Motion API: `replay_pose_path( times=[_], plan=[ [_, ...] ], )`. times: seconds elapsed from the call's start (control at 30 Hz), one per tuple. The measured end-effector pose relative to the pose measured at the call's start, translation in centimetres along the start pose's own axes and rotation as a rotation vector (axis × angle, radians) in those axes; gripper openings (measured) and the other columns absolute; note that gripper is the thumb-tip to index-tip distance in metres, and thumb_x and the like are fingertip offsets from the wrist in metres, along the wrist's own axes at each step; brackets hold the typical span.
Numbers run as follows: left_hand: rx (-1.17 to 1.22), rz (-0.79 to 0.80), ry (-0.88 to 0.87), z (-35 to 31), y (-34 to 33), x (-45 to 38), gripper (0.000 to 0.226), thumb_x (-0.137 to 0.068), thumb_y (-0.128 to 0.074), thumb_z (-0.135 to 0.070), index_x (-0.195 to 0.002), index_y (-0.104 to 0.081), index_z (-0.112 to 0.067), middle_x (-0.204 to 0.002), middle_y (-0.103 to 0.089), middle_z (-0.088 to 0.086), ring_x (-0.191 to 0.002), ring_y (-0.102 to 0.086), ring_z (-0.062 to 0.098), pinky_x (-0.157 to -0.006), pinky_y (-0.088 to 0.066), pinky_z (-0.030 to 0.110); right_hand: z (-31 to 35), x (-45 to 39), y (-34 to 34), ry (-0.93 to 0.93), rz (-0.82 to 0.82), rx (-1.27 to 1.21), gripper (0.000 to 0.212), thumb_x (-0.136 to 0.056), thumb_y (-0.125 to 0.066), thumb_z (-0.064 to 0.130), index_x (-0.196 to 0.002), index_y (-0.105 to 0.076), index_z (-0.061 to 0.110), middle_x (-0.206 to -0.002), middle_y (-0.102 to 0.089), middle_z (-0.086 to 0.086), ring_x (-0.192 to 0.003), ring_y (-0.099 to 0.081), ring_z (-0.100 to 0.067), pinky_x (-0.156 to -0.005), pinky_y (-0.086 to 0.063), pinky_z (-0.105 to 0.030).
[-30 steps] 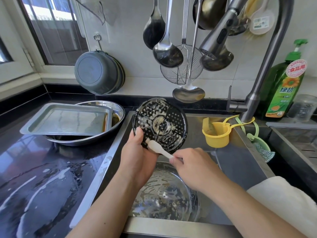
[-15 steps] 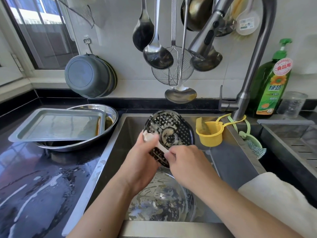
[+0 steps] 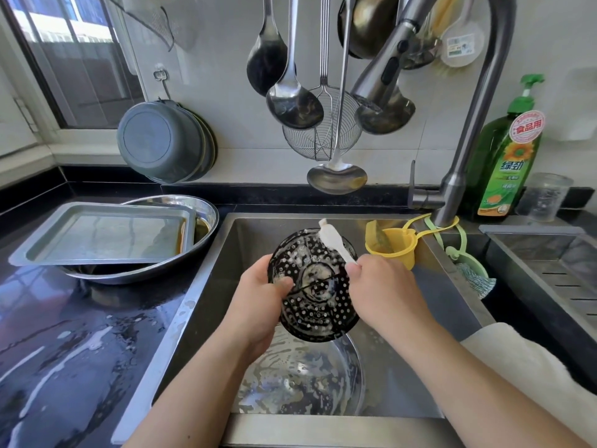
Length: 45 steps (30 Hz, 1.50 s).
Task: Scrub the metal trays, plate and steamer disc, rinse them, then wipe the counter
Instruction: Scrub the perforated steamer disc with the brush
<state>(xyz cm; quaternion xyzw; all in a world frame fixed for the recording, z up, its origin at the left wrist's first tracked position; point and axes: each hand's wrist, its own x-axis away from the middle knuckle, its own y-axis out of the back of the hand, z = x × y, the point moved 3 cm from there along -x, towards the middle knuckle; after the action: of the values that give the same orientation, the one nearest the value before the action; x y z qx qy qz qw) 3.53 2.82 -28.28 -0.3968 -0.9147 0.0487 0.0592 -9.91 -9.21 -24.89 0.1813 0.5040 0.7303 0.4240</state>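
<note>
Wet black counter [image 3: 80,334] under stacked trays [image 3: 100,234]

The steamer disc [image 3: 315,286] is held over the sink [image 3: 452,286], left hand [image 3: 258,299] at its left edge, right hand [image 3: 381,286] at its right with a brush [image 3: 332,242] across its far side; a round metal plate [image 3: 310,379] lies in the sink below. Left of the sink, on the surface [image 3: 64,350], a rectangular tray [image 3: 100,234] sits on a round basin [image 3: 206,215]; the faucet [image 3: 452,195] stands behind the sink's right corner.
</note>
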Motion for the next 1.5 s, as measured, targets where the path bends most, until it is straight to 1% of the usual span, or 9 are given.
replay_pose_path(
  times=[0.27,0.37,0.47,0.73,1.03,1.17,1.23,1.37,1.5],
  plan=[
    [-0.143,0.025,-0.053,-0.1,-0.2,0.4,0.032,-0.101,-0.047,0.008,-0.112,-0.070,-0.013,-0.099,-0.078,0.007,-0.097,-0.075,0.022,-0.078,-0.060,0.036,1.7,1.1,-0.8,0.108,0.062,-0.033,0.036,-0.106,-0.042,0.039,-0.077,-0.052,0.020,-0.074,-0.056,-0.001,-0.063,-0.050,-0.016,-0.048,-0.030,-0.031],
    [-0.223,0.007,-0.112,-0.3,0.0,0.5,0.027,-0.098,-0.049,0.009,-0.089,-0.067,-0.010,-0.077,-0.072,-0.002,-0.074,-0.064,0.008,-0.066,-0.054,0.022,2.9,2.1,-1.8,0.219,0.168,-0.065,0.037,-0.104,-0.048,0.038,-0.074,-0.056,0.019,-0.070,-0.057,0.000,-0.062,-0.054,-0.019,-0.049,-0.032,-0.033],
    [-0.216,-0.047,-0.114,-0.2,0.3,0.3,0.030,-0.093,-0.050,0.012,-0.075,-0.057,-0.010,-0.066,-0.059,-0.004,-0.069,-0.050,0.012,-0.065,-0.044,0.026,3.0,2.1,-2.4,0.229,0.201,-0.065,0.040,-0.103,-0.049,0.041,-0.071,-0.053,0.017,-0.071,-0.056,-0.001,-0.067,-0.055,-0.024,-0.053,-0.034,-0.036],
    [-0.097,-0.067,-0.050,-0.2,0.4,0.0,0.031,-0.098,-0.052,0.012,-0.108,-0.072,-0.009,-0.098,-0.078,0.012,-0.097,-0.075,0.030,-0.086,-0.062,0.047,0.7,0.1,-1.1,0.048,0.072,-0.032,0.042,-0.106,-0.042,0.039,-0.068,-0.043,0.021,-0.076,-0.056,-0.006,-0.075,-0.056,-0.029,-0.059,-0.040,-0.037],
    [-0.068,-0.030,-0.065,0.0,0.6,-0.2,0.013,-0.089,-0.049,0.019,-0.094,-0.057,0.010,-0.084,-0.062,0.024,-0.085,-0.056,0.028,-0.081,-0.049,0.051,2.9,1.7,-2.6,0.228,0.222,-0.041,0.039,-0.103,-0.049,0.042,-0.070,-0.052,0.020,-0.072,-0.056,-0.001,-0.066,-0.053,-0.022,-0.049,-0.029,-0.032],
    [0.117,0.037,-0.004,-0.5,0.0,0.3,0.053,-0.077,-0.030,0.032,-0.100,-0.067,0.002,-0.075,-0.069,0.008,-0.070,-0.066,0.019,-0.064,-0.053,0.027,2.7,1.9,-2.6,0.230,0.265,-0.017,0.039,-0.102,-0.050,0.042,-0.073,-0.059,0.016,-0.073,-0.056,-0.001,-0.064,-0.053,-0.019,-0.049,-0.030,-0.033],
    [0.173,0.047,0.015,-0.6,0.0,0.2,0.065,-0.073,-0.028,0.029,-0.116,-0.068,-0.001,-0.088,-0.074,0.016,-0.080,-0.072,0.024,-0.067,-0.057,0.032,2.8,2.1,-2.5,0.241,0.271,-0.001,0.041,-0.102,-0.052,0.041,-0.074,-0.062,0.013,-0.071,-0.056,-0.002,-0.063,-0.053,-0.020,-0.048,-0.030,-0.033],
    [0.262,-0.018,0.059,-0.6,0.0,0.2,0.046,-0.086,-0.042,0.012,-0.122,-0.068,0.000,-0.111,-0.073,0.027,-0.098,-0.072,0.037,-0.086,-0.057,0.048,3.2,2.3,-2.0,0.243,0.295,0.037,0.041,-0.100,-0.053,0.042,-0.072,-0.059,0.014,-0.071,-0.054,-0.003,-0.065,-0.053,-0.023,-0.051,-0.033,-0.033],
    [0.259,-0.186,0.112,0.3,1.3,-0.2,0.033,-0.100,-0.041,0.009,-0.111,-0.071,0.004,-0.105,-0.075,0.028,-0.089,-0.075,0.037,-0.077,-0.060,0.045,3.9,3.5,-1.9,0.297,0.358,0.114,0.045,-0.100,-0.054,0.040,-0.063,-0.043,0.017,-0.069,-0.046,-0.001,-0.073,-0.051,-0.032,-0.060,-0.037,-0.036]
  ],
)
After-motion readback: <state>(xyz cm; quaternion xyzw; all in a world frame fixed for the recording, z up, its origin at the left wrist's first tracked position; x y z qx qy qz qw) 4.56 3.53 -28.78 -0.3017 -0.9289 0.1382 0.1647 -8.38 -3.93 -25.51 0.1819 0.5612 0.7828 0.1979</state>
